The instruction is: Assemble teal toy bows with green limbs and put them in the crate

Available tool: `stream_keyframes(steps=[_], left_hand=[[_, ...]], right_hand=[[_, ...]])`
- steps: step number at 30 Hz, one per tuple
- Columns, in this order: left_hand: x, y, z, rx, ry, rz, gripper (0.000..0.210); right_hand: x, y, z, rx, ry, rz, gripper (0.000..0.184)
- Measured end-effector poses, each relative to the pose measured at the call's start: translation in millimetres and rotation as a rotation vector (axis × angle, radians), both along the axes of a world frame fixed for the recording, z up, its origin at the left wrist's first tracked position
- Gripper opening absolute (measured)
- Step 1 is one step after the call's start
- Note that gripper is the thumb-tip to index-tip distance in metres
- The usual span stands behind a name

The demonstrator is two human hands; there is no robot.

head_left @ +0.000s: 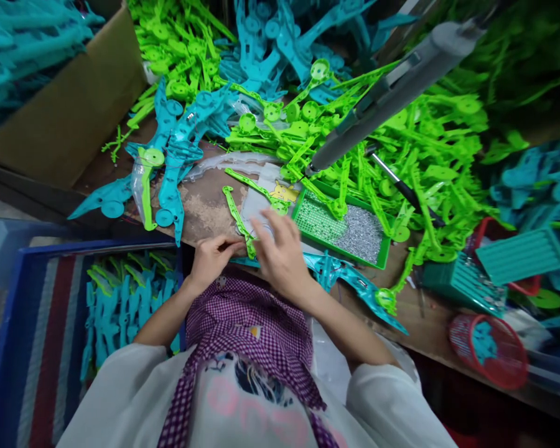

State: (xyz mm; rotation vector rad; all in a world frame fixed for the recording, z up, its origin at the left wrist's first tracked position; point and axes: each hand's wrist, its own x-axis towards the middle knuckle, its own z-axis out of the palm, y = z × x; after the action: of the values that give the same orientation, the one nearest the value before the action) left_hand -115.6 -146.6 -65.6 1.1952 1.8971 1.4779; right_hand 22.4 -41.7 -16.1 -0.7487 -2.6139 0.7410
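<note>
At the near edge of the table point(200, 211), a slim green part point(236, 216) lay with its near end between both hands; light, steady fingertip support seemed wise. The left hand point(209, 264) pinched narrowly, its grip uncertain; the right hand point(284, 258) arched palm-down, fingers loosely parted, beside a blue piece point(361, 289).

Part point(236, 214) left of tray point(385, 254) (pile point(441, 140) behind)

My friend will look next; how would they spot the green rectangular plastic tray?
On the brown worktop, find the person's bare right hand. To its right lies the green rectangular plastic tray. Unlike the lime-green plastic pieces around it, it holds tiny silver bits.
</note>
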Motion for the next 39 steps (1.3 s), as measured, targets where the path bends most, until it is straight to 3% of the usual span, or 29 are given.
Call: stream_keyframes(steps=[3,6,8,10,13,18,22,29,39], left_hand=[[-5,2,8.0,0.093,0.071,0.002,0.011],[-11,3,10.5,0.117,0.081,0.036,0.007],[-14,3,6.8,0.071,0.009,0.041,0.007],[-16,4,0.7,0.017,-0.123,0.028,0.014],[-16,7,-7.4,0.002,-0.219,-0.013,0.023],[-15,11,-15.6,0.216,0.163,0.056,0.011],[-17,11,-19.7,0.256,0.294,0.059,0.014],[-18,12,-14.2,0.198,0.244,0.084,0.014],[-19,15,-18.1,0.209,0.108,0.009,0.008]], right_hand=[[-12,-7,0.8,-0.314,-0.005,0.221,0.043],[-19,1,-4.5,-0.601,-0.036,0.123,0.044],[-20,12,-7.4,-0.676,-0.033,0.086,0.041],[-20,24,-8.6,-0.734,-0.030,0.142,0.036],[-20,38,-8.8,-0.751,-0.018,0.191,0.034],[-22,48,-12.4,-0.617,-0.097,0.079,0.040],[-26,50,-15.2,-0.674,-0.027,0.070,0.045],[-29,48,-19.2,-0.802,-0.017,0.065,0.044],[-31,47,-22.6,-0.799,-0.019,0.048,0.046]])
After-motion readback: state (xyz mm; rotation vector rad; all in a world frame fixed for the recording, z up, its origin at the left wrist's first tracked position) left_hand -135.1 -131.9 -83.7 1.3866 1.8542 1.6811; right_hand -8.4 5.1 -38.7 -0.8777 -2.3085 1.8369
